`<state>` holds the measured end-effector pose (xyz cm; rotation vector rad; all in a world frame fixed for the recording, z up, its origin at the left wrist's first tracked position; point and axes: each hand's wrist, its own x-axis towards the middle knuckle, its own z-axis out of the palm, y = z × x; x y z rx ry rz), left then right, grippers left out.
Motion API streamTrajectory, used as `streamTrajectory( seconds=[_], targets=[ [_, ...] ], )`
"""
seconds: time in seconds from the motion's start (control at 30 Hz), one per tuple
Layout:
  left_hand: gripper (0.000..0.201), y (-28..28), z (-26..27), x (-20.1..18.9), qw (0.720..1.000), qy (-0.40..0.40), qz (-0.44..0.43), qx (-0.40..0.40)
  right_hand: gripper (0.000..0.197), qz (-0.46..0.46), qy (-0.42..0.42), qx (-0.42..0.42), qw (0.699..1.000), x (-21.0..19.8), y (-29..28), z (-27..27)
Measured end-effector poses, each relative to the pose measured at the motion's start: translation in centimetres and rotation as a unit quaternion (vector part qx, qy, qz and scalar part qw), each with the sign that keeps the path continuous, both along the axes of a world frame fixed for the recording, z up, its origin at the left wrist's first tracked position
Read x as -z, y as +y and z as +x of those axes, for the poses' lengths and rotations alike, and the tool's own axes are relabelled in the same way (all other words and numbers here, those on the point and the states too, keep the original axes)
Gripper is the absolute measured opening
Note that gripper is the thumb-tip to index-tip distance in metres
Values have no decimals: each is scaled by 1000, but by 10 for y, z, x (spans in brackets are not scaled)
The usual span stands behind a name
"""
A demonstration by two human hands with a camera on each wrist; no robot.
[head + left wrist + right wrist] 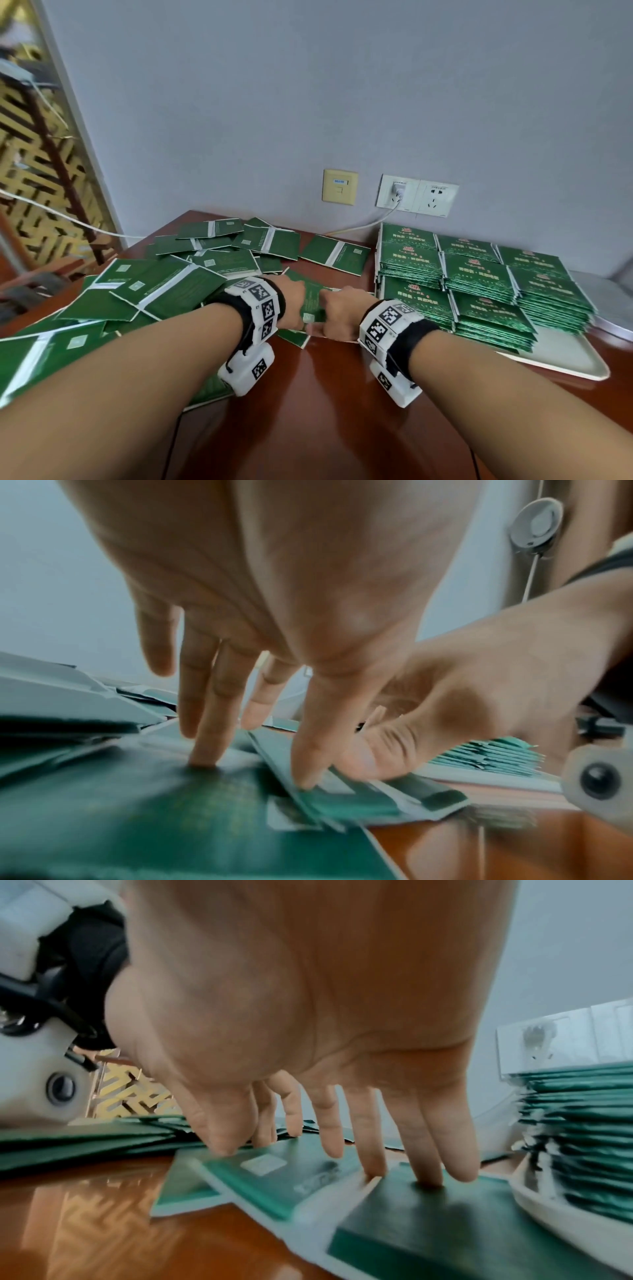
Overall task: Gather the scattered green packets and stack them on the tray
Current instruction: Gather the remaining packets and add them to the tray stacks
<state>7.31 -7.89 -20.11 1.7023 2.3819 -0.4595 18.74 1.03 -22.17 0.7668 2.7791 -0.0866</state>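
Many green packets (164,284) lie scattered and overlapping across the left half of the wooden table. A white tray (561,356) on the right carries several neat stacks of green packets (479,274). Both hands meet over a few loose packets (313,298) just left of the tray. My left hand (298,301) has straight fingers; one fingertip (202,761) presses a packet and the thumb touches a small overlapped pile (359,799). My right hand (329,308) also has straight fingers (428,1177), their tips pressing down on a packet (445,1218) beside the tray rim (534,1202).
The grey wall with sockets (416,195) and a plugged-in white cable stands right behind the table. Bare polished wood (325,394) lies in front of the hands. A gold lattice screen (41,171) stands at far left.
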Motion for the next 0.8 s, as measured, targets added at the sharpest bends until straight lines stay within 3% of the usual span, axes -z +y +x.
streamTrajectory(
  seconds=[0.2, 0.4, 0.53, 0.63, 0.8],
  targets=[
    [40, -24, 14, -1, 999, -9, -34, -14, 70, 1, 41, 29, 999, 3, -17, 26],
    [70, -46, 25, 6, 998, -38, -39, -39, 59, 5, 19, 24, 1000, 6, -31, 61],
    [75, -56, 36, 5, 998, -49, -37, -22, 58, -3, 27, -17, 999, 5, -36, 86],
    [76, -59, 48, 6, 998, -50, -39, -11, 55, -61, 58, -40, 996, 7, -35, 109],
    [74, -56, 71, 8, 998, -51, -40, 17, 80, -100, 67, -57, 991, -1, -34, 155]
  ],
)
